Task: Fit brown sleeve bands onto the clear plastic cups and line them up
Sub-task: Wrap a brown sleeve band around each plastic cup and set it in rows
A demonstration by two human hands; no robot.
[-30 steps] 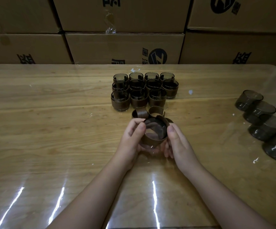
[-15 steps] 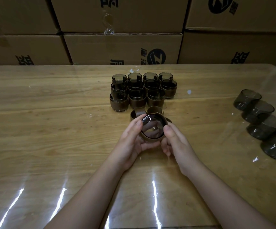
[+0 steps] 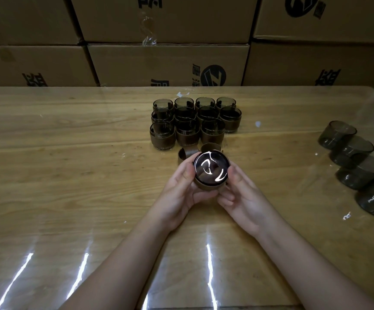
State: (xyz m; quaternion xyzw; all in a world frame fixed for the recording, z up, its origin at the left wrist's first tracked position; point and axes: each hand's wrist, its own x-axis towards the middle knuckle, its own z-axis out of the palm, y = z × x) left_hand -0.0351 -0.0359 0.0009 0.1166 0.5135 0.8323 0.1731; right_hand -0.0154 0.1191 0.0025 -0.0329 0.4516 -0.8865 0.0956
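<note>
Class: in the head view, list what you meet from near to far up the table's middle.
Left hand and right hand → banded clear plastic cup they grip → loose brown sleeve bands → block of banded cups → stacked brown cardboard boxes.

View from above of two bare hands over a glossy wooden table (image 3: 69,164). The left hand (image 3: 181,189) and right hand (image 3: 242,198) grip a smoky clear cup (image 3: 210,167) from either side, its round end tipped towards the camera and glinting. A brown sleeve band (image 3: 204,185) wraps its side. Just behind lie loose bands (image 3: 184,153), then eleven banded cups (image 3: 188,124) standing upright in three rows. Far right, bare cups (image 3: 356,157) lie tilted in an overlapping line. Cardboard boxes (image 3: 168,63) are stacked behind the table.
</note>
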